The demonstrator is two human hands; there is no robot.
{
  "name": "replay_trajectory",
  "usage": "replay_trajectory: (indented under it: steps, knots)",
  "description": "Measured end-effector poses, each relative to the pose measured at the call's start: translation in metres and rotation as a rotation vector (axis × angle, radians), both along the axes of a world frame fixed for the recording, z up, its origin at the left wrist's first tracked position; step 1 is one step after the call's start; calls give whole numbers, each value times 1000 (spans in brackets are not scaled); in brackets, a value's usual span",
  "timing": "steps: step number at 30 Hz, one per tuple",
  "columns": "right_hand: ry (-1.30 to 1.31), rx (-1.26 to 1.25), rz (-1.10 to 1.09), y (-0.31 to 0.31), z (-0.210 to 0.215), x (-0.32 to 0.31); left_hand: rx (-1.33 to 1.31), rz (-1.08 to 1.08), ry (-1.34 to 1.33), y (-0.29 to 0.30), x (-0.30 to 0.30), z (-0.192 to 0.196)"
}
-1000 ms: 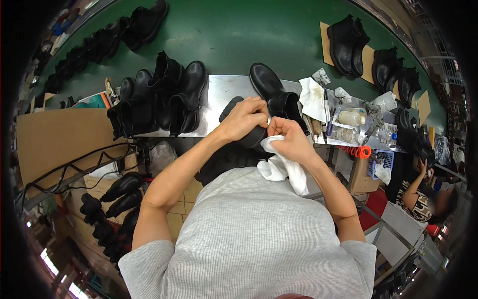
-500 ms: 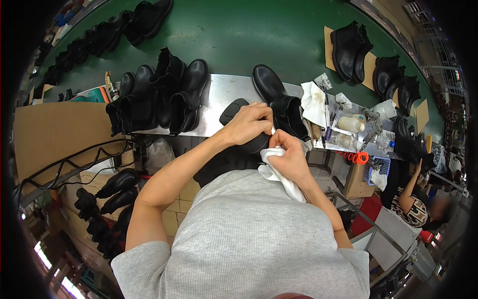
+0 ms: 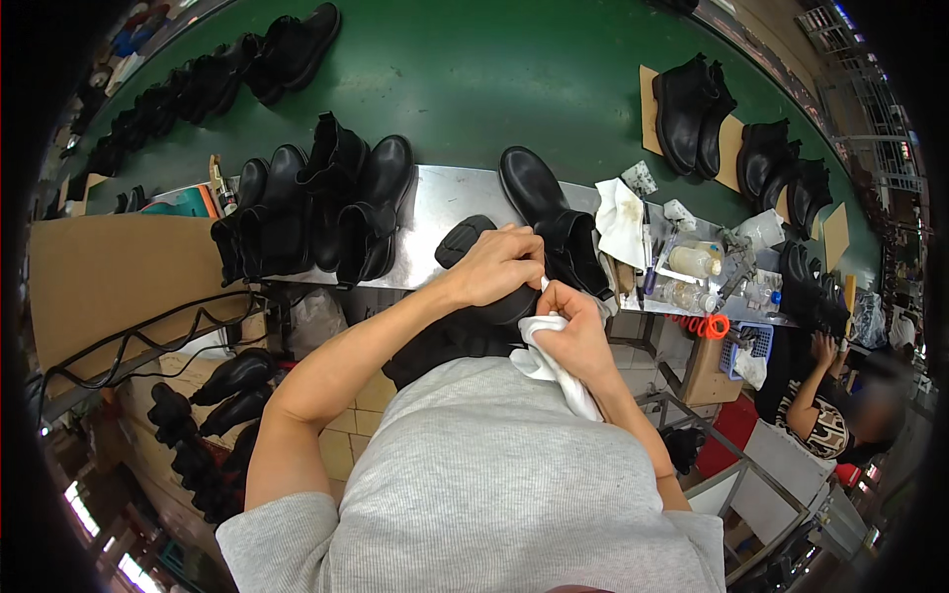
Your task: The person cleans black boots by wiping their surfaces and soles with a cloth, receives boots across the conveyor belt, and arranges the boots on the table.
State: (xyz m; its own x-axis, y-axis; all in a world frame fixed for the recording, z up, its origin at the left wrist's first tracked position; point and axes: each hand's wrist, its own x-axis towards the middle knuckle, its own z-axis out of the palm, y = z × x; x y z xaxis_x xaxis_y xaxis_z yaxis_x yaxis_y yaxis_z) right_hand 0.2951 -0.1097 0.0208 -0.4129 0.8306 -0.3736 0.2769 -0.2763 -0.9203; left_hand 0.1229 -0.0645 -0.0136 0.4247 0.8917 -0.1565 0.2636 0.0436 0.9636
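A black boot (image 3: 461, 243) lies on its side at the front edge of the metal tabletop, its dark sole partly showing. Bent over the boot, my left hand (image 3: 500, 265) grips it, fingers curled toward its far side. My right hand (image 3: 575, 334) is closed around a white cloth (image 3: 539, 358) that hangs down by my shirt. A corner of the cloth is pinched between the two hands against the boot, and the fingertips there are partly hidden. Just beyond, another black boot (image 3: 539, 188) rests on the metal with its toe pointing away.
Several black boots (image 3: 381, 212) stand at the left. On the right are a crumpled white cloth (image 3: 620, 219), bottles (image 3: 695, 260) and an orange coiled hose (image 3: 712, 327). More boots (image 3: 682, 114) line the green table (image 3: 474, 79). A co-worker (image 3: 820, 410) sits at far right.
The whole bench appears slightly lower in the picture as the view shifts. Both hands keep their hold, with only slight movement against the boot. The co-worker's hands have moved a little.
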Motion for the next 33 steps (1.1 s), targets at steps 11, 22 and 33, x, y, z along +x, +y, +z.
replay_trajectory:
  steps: [11, 22, 33]
  knots:
    - [152, -233, -145, 3, -9, 2, 11, -17, -7, -3, -3, -1]
    - [-144, 208, 38, -7, 6, -6, 24, -24, -4, -2, -2, 1]
    - [188, -249, -71, 6, -18, 6, -23, -79, -23, -6, -7, 6]
